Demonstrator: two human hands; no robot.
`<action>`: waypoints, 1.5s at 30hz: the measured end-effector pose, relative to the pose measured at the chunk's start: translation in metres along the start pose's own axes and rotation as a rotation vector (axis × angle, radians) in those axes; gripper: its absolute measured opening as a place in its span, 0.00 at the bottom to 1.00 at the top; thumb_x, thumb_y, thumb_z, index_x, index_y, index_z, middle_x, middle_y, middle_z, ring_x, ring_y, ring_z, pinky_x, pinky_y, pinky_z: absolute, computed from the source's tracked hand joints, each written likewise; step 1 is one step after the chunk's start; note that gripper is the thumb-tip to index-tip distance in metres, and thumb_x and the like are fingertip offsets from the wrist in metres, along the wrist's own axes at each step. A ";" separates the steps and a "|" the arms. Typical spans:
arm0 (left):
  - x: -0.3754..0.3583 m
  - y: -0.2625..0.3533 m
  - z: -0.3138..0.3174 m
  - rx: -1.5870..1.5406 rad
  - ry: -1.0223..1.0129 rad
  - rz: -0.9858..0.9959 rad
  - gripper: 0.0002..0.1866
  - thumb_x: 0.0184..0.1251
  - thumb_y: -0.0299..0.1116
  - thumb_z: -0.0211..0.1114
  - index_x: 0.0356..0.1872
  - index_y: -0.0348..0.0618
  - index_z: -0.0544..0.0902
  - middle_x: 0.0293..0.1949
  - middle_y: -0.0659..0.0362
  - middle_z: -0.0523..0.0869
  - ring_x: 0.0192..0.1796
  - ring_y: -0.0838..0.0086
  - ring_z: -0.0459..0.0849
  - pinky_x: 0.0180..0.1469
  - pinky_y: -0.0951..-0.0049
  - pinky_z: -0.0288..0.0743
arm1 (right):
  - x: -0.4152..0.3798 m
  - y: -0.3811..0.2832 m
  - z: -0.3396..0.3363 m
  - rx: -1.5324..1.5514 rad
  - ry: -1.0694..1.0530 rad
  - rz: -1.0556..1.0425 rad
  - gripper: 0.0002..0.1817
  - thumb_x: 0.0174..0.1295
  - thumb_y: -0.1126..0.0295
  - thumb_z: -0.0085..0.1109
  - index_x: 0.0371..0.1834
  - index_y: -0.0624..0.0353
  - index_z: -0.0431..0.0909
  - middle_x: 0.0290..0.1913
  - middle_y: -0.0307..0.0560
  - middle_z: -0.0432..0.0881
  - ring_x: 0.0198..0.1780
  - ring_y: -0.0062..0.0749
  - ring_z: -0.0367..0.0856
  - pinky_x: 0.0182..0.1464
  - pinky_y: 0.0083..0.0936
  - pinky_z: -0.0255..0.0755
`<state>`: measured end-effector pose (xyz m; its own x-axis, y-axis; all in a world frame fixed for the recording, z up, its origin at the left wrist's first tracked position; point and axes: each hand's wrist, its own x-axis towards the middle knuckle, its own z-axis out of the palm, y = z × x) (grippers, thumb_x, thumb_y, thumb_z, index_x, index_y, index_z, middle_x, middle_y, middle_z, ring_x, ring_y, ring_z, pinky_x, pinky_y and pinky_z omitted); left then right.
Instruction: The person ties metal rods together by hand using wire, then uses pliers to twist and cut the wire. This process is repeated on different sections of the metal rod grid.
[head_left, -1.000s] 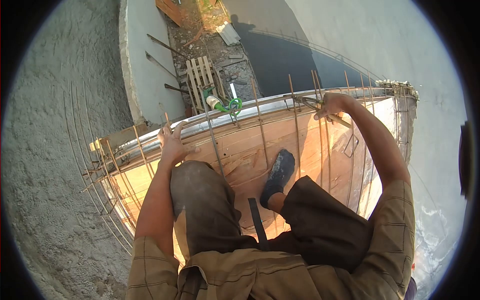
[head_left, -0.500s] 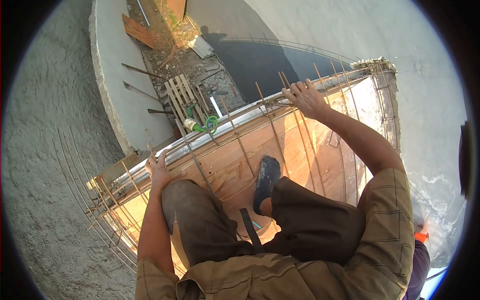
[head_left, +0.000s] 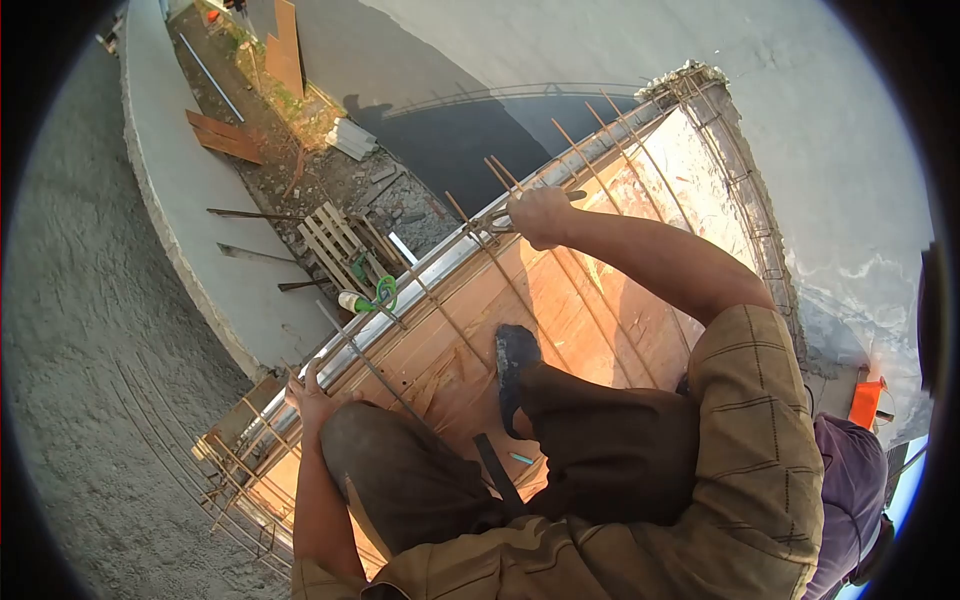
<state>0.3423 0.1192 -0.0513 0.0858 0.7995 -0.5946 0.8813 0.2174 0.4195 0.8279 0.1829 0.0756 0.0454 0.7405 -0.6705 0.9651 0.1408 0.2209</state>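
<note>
My right hand [head_left: 540,217] is closed round a pair of pincers [head_left: 484,224], whose jaws reach the rebar at the form's outer edge. One handle end sticks out behind the hand. My left hand [head_left: 312,396] grips a long rebar [head_left: 335,372] along the same edge, farther left, with its fingers curled over it. Several thin cross bars [head_left: 517,290] run over the plywood form [head_left: 455,365] between my hands. My foot in a dark sock [head_left: 515,365] stands on the plywood, near a small blue-green piece [head_left: 521,458].
Below the edge are a wooden pallet [head_left: 330,240], a green strap or hose [head_left: 386,292] and rubble [head_left: 400,200]. Bar ends [head_left: 150,425] stick out at the left. A broken concrete edge [head_left: 745,160] borders the right. A person in purple [head_left: 850,465] is close behind at right, near an orange object [head_left: 866,402].
My view has turned. My right hand has closed round the pincers and brought them to the rebar at the edge. My left hand stays at the edge, its fingers now more curled.
</note>
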 end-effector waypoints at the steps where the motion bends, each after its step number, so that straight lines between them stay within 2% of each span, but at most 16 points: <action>1: -0.001 0.001 -0.001 -0.005 0.000 0.000 0.60 0.24 0.49 0.89 0.71 0.61 0.69 0.74 0.33 0.51 0.76 0.35 0.42 0.72 0.36 0.56 | -0.001 -0.001 0.002 0.013 -0.031 0.024 0.11 0.55 0.72 0.65 0.41 0.58 0.87 0.44 0.50 0.88 0.48 0.44 0.88 0.43 0.37 0.82; 5: 0.000 -0.002 0.001 -0.023 0.005 0.017 0.60 0.23 0.48 0.89 0.70 0.61 0.69 0.74 0.34 0.51 0.77 0.37 0.43 0.72 0.38 0.56 | 0.003 -0.011 -0.003 -0.097 -0.106 0.029 0.13 0.61 0.69 0.61 0.48 0.56 0.85 0.46 0.50 0.88 0.50 0.42 0.87 0.49 0.41 0.77; 8: -0.003 0.009 -0.004 0.005 -0.018 -0.057 0.60 0.24 0.49 0.88 0.70 0.61 0.69 0.74 0.35 0.51 0.77 0.38 0.43 0.73 0.40 0.56 | 0.010 -0.005 0.010 -0.365 0.090 -0.045 0.18 0.67 0.65 0.54 0.58 0.56 0.79 0.48 0.50 0.87 0.53 0.44 0.83 0.50 0.46 0.68; 11: 0.000 0.003 -0.003 0.004 -0.025 -0.008 0.60 0.24 0.50 0.89 0.71 0.61 0.69 0.75 0.36 0.51 0.77 0.38 0.42 0.74 0.41 0.54 | -0.002 -0.017 0.015 -0.388 0.139 0.112 0.25 0.70 0.61 0.48 0.69 0.56 0.69 0.50 0.52 0.85 0.54 0.47 0.80 0.48 0.46 0.61; 14: 0.003 -0.001 0.000 0.043 -0.040 -0.050 0.61 0.24 0.51 0.89 0.71 0.62 0.68 0.76 0.37 0.49 0.78 0.38 0.40 0.75 0.40 0.52 | -0.012 -0.034 0.020 -0.794 0.137 0.061 0.28 0.70 0.61 0.49 0.73 0.53 0.64 0.52 0.54 0.83 0.53 0.49 0.80 0.44 0.48 0.62; 17: 0.006 -0.006 0.002 0.018 -0.069 -0.064 0.62 0.24 0.53 0.89 0.72 0.65 0.66 0.77 0.38 0.46 0.78 0.37 0.39 0.75 0.39 0.52 | 0.006 -0.017 0.031 -0.136 0.039 0.252 0.29 0.71 0.60 0.48 0.75 0.50 0.62 0.55 0.57 0.82 0.53 0.50 0.80 0.40 0.46 0.64; 21: 0.006 -0.005 0.000 0.076 -0.105 -0.067 0.63 0.26 0.56 0.88 0.73 0.67 0.65 0.78 0.39 0.44 0.78 0.37 0.37 0.75 0.40 0.52 | -0.018 -0.020 0.029 -0.213 0.092 0.296 0.26 0.70 0.61 0.48 0.70 0.51 0.66 0.57 0.60 0.80 0.57 0.57 0.79 0.44 0.58 0.73; 22: 0.006 -0.003 -0.001 0.084 -0.109 -0.068 0.63 0.26 0.56 0.88 0.73 0.67 0.65 0.78 0.39 0.44 0.78 0.37 0.37 0.75 0.40 0.52 | -0.017 -0.008 0.027 0.079 -0.076 0.234 0.22 0.70 0.62 0.48 0.66 0.53 0.69 0.56 0.62 0.80 0.58 0.60 0.79 0.48 0.64 0.73; 25: 0.007 -0.004 -0.001 0.088 -0.083 -0.055 0.63 0.26 0.57 0.87 0.73 0.66 0.65 0.78 0.41 0.45 0.78 0.37 0.39 0.75 0.39 0.52 | -0.030 -0.016 0.025 0.077 -0.100 0.295 0.20 0.68 0.64 0.51 0.62 0.55 0.70 0.57 0.63 0.80 0.60 0.55 0.80 0.50 0.62 0.74; 29: 0.006 -0.002 -0.002 0.081 -0.069 -0.028 0.63 0.25 0.56 0.88 0.74 0.64 0.65 0.77 0.37 0.48 0.77 0.36 0.41 0.74 0.37 0.52 | -0.006 0.018 0.066 0.761 -0.493 0.197 0.18 0.65 0.66 0.57 0.55 0.66 0.73 0.37 0.57 0.86 0.38 0.40 0.88 0.41 0.37 0.80; 30: 0.004 0.001 -0.004 0.078 -0.070 -0.038 0.63 0.25 0.56 0.88 0.73 0.64 0.65 0.77 0.37 0.49 0.77 0.36 0.42 0.74 0.37 0.52 | -0.010 0.015 0.067 0.798 -0.373 0.152 0.18 0.65 0.63 0.60 0.48 0.68 0.75 0.32 0.55 0.85 0.27 0.37 0.85 0.32 0.33 0.79; 34: 0.007 -0.003 0.001 0.109 -0.065 -0.037 0.63 0.25 0.57 0.88 0.73 0.64 0.66 0.76 0.34 0.50 0.77 0.35 0.42 0.74 0.36 0.51 | -0.020 0.015 0.065 1.024 -0.483 0.207 0.16 0.66 0.64 0.58 0.48 0.65 0.74 0.34 0.53 0.84 0.30 0.35 0.84 0.31 0.32 0.78; 37: 0.007 -0.004 0.001 0.101 -0.067 -0.055 0.64 0.24 0.57 0.88 0.74 0.64 0.66 0.76 0.33 0.49 0.77 0.35 0.41 0.74 0.36 0.50 | -0.038 0.008 0.078 0.934 -0.350 0.209 0.12 0.67 0.65 0.56 0.46 0.62 0.77 0.36 0.56 0.85 0.31 0.34 0.86 0.28 0.35 0.78; 41: 0.008 -0.007 0.003 0.083 -0.074 -0.047 0.64 0.24 0.58 0.87 0.74 0.63 0.66 0.76 0.32 0.48 0.77 0.35 0.40 0.74 0.36 0.50 | -0.071 0.013 0.095 0.756 -0.005 0.214 0.14 0.65 0.66 0.57 0.49 0.62 0.75 0.40 0.61 0.84 0.42 0.52 0.84 0.43 0.45 0.76; 42: 0.008 -0.007 0.003 0.078 -0.076 -0.041 0.64 0.24 0.58 0.87 0.74 0.63 0.66 0.76 0.32 0.49 0.77 0.35 0.40 0.74 0.36 0.50 | -0.070 0.016 0.098 0.803 0.096 0.192 0.20 0.66 0.65 0.56 0.56 0.65 0.74 0.33 0.60 0.80 0.36 0.49 0.81 0.41 0.43 0.74; 45: 0.011 -0.012 0.005 0.099 -0.058 -0.016 0.63 0.25 0.59 0.87 0.73 0.62 0.66 0.75 0.32 0.50 0.78 0.35 0.40 0.74 0.37 0.48 | -0.062 -0.008 0.061 0.960 0.288 0.204 0.17 0.66 0.65 0.57 0.53 0.66 0.76 0.32 0.60 0.82 0.35 0.50 0.83 0.40 0.44 0.74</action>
<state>0.3351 0.1231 -0.0659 0.0956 0.7620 -0.6405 0.9241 0.1712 0.3416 0.8335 0.0957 0.0724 0.2900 0.8391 -0.4603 0.7509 -0.4977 -0.4341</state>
